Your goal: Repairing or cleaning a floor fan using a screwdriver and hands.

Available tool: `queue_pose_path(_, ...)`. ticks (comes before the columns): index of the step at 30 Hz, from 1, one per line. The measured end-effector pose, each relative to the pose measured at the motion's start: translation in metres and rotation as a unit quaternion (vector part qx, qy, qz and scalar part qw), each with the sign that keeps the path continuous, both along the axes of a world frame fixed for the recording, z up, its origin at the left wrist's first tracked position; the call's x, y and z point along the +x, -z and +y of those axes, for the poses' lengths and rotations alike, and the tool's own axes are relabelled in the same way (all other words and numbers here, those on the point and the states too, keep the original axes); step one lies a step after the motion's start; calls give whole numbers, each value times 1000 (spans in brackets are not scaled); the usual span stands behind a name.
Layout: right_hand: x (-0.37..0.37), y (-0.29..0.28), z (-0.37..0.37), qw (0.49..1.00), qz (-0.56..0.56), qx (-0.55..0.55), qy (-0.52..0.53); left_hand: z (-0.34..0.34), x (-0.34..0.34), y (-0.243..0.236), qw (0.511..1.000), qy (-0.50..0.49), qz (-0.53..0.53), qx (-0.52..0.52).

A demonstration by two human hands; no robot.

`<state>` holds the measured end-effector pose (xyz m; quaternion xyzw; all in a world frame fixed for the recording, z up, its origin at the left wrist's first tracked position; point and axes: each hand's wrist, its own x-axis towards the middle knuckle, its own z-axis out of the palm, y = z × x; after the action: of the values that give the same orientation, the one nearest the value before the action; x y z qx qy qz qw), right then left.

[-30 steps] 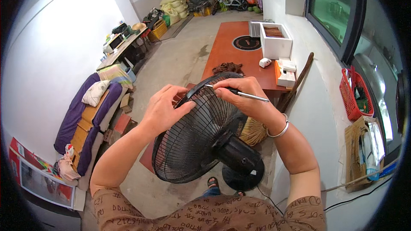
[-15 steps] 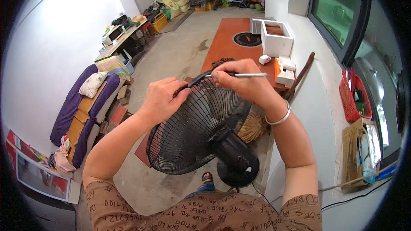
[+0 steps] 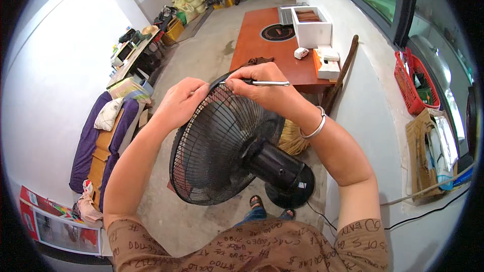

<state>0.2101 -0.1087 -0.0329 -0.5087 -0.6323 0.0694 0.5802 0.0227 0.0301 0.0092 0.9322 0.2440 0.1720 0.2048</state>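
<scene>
Fan [image 3: 227, 141] in centre of frame, rim [image 3: 217, 80] rising to upper centre | right hand [image 3: 263, 88]: fingers clamped on screwdriver [image 3: 272, 83], long axis left-right, tip leftward at rim, contact unclear | left hand [image 3: 182, 102]: fingers pinched on rim, just left of tip

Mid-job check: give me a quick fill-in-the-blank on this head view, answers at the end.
Of the left hand and right hand, only the ____ holds the slim tool.
The fan is ____ in colour.
The bracelet is on the ____ wrist.
The basket is ____ in colour.

Missing words: right; black; right; red.
</scene>
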Motion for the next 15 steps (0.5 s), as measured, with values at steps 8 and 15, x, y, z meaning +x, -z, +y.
queue_pose_path(8, -9, 12, -17, 998, 35, -44, -21, 14, 2, 13, 917, 62, -53, -390)
queue_pose_path(15, -27, 2, -20, 999, -43, 3, 30, 7, 7, 5, 907, 22, -36, -420)
